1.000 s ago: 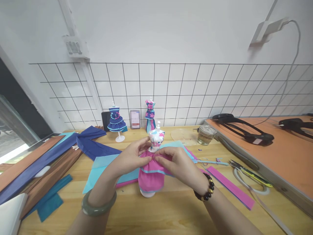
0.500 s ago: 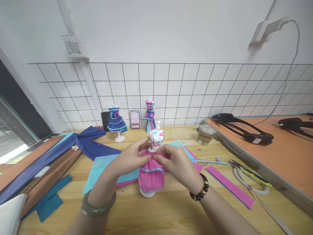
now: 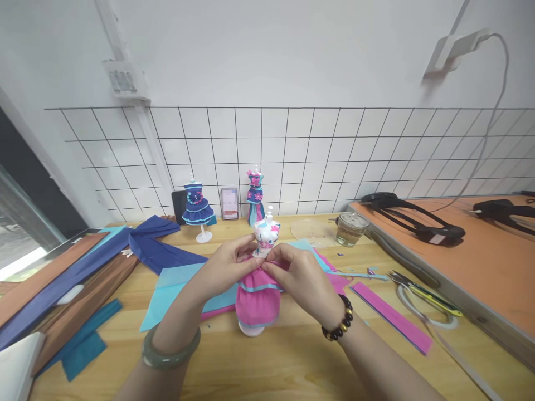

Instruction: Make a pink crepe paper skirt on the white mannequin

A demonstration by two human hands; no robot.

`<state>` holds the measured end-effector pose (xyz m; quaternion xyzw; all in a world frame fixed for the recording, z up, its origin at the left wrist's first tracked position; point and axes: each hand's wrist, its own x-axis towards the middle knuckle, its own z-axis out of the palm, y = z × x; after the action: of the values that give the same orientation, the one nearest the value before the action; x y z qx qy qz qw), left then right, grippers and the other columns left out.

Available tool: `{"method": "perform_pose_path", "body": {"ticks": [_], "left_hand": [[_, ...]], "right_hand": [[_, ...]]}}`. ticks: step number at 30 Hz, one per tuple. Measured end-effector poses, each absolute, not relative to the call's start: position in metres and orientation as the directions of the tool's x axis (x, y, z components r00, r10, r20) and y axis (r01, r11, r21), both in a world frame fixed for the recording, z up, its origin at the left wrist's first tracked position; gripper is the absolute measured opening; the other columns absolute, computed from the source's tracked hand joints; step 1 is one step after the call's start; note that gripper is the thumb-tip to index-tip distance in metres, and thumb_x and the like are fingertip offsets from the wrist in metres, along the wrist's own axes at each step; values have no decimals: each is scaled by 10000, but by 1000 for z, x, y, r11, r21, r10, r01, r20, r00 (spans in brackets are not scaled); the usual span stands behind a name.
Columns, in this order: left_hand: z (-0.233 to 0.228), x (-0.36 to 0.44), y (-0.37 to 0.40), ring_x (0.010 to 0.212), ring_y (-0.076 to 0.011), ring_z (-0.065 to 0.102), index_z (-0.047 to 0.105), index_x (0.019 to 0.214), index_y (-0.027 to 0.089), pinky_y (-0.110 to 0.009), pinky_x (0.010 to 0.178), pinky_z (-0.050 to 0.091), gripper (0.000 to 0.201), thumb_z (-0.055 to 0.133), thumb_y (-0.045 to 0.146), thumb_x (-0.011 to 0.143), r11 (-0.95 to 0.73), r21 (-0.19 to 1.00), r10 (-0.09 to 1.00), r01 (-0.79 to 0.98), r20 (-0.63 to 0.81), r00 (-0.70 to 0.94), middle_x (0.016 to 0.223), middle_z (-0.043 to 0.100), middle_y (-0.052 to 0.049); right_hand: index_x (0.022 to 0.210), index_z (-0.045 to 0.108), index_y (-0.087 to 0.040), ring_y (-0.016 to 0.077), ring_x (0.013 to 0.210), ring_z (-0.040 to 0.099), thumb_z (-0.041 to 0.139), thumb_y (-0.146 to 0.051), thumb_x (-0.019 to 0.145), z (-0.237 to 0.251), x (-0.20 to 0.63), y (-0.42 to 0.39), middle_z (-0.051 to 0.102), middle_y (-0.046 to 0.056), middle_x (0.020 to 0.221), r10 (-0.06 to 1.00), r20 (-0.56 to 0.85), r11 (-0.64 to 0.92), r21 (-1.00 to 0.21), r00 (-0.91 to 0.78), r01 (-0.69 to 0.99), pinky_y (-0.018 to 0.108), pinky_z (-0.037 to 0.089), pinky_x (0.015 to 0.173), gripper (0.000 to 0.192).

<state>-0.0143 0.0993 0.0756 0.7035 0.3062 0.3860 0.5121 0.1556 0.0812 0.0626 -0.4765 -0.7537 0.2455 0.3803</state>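
A small white mannequin (image 3: 266, 234) with a pink-flowered top stands on the wooden table (image 3: 276, 362), its round base showing below a pink paper skirt (image 3: 257, 301) edged in light blue. My left hand (image 3: 223, 267) pinches the skirt's top at the mannequin's waist from the left. From the right, my right hand (image 3: 298, 273) presses the same waistband with its fingertips. A green bangle sits on my left wrist and a dark bead bracelet on my right.
Two finished paper-dress mannequins (image 3: 196, 209) (image 3: 256, 197) stand by the grid wall. Blue and brown paper strips (image 3: 75, 273) lie left, a light blue sheet (image 3: 175, 289) under my arms. A glass jar (image 3: 351, 228), pink strip (image 3: 393, 317), scissors (image 3: 422, 287) and an orange board (image 3: 468, 250) lie right.
My right hand has slid left and up along the waistband, closer to the mannequin. The skirt's right side has been gathered in and hangs narrower. My left hand has held its place.
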Motion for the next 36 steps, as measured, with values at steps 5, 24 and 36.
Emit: {"method": "perform_pose_path", "body": {"ticks": [5,24,36], "left_hand": [[75,-17,102,1131,-246,550,541,1222,217,-349,930,462,431,616,291,804,-253,967,869,35,211,448,1215,614,-67],[78,-20,105,781,-162,572,655,999,192,-254,674,436,344,667,382,712,-245,959,966,140,229,118,855,626,-16],[81,-26,103,851,-190,586,626,1061,186,-271,704,454,370,644,381,747,-257,956,951,142,225,211,924,634,-40]], "right_hand": [[885,576,-190,186,723,590,549,-353,865,69,160,77,643,47,823,867,425,480,-580,-259,658,290,452,615,167],[811,624,-152,174,706,456,414,-70,901,57,148,79,573,64,734,177,779,790,253,-602,559,306,383,607,242],[950,573,-154,191,851,546,408,-155,881,62,162,84,608,90,903,489,796,847,-336,-356,412,337,439,740,179]]}}
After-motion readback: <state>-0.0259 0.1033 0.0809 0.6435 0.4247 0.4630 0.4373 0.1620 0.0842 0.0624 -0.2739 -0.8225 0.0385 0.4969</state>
